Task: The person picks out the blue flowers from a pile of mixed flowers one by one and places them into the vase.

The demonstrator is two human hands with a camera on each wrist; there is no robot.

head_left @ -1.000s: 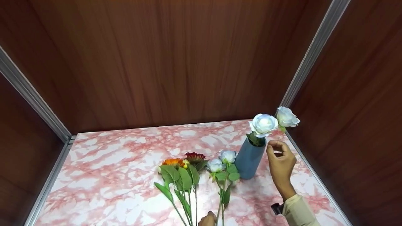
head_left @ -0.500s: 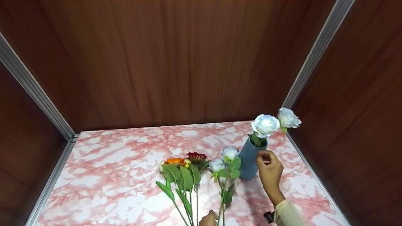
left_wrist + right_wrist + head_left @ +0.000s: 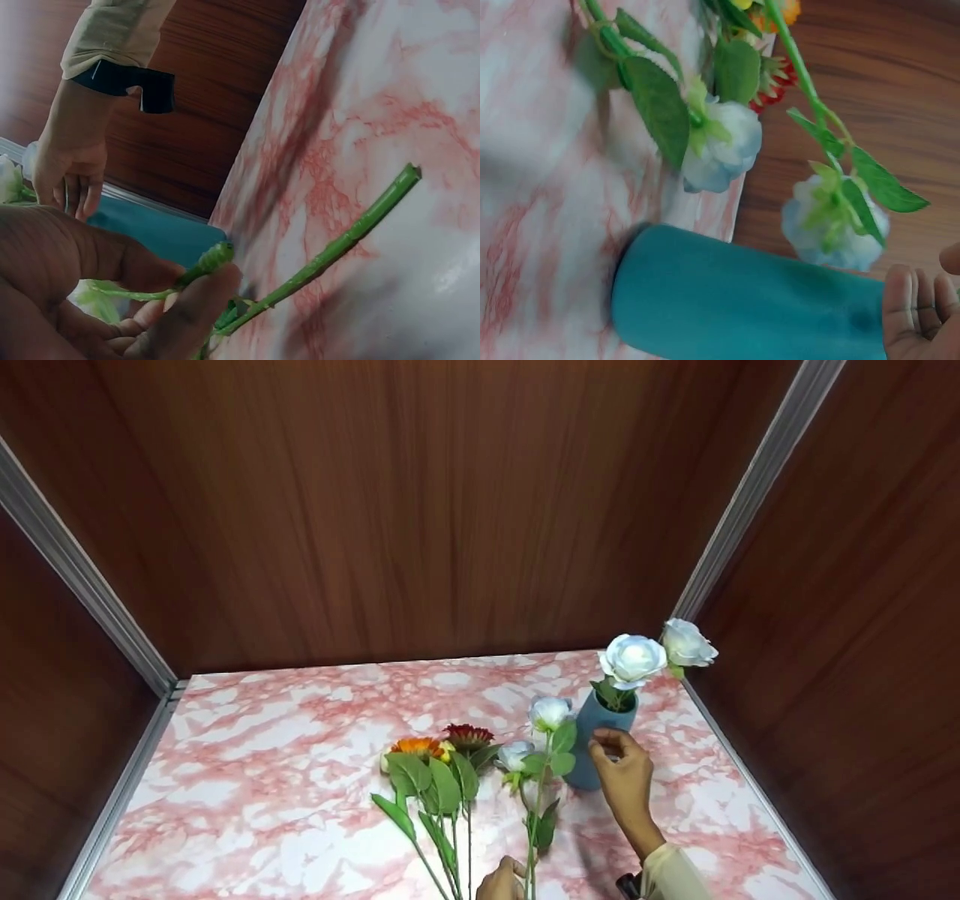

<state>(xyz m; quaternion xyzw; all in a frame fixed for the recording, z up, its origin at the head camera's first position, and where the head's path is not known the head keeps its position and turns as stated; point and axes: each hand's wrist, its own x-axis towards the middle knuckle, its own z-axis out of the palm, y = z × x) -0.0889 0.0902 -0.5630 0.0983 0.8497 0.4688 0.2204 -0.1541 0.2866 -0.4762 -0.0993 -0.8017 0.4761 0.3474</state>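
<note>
At the front edge of the head view, my left hand (image 3: 502,879) pinches the stem of a pale blue artificial rose (image 3: 550,713). The left wrist view shows thumb and fingertip on the cut end of that stem (image 3: 214,259). In the right wrist view this bloom hangs clear of the table. A second pale blue rose (image 3: 515,755) lies beside it, its stem (image 3: 337,247) on the tabletop. My right hand (image 3: 628,772) is in front of the blue vase (image 3: 589,746), fingers loosely bent and holding nothing. Two pale blue roses (image 3: 632,660) stand in the vase.
Left of the roses lie orange (image 3: 417,747) and dark red (image 3: 469,735) flowers with long leafy stems. Brown wood-grain panels (image 3: 420,510) enclose the pink marbled table (image 3: 247,780) at the back and both sides.
My right hand has come left and down from the vase's mouth to its front. The rose in my left hand has risen and turned more upright, apart from the one lying beside it.
</note>
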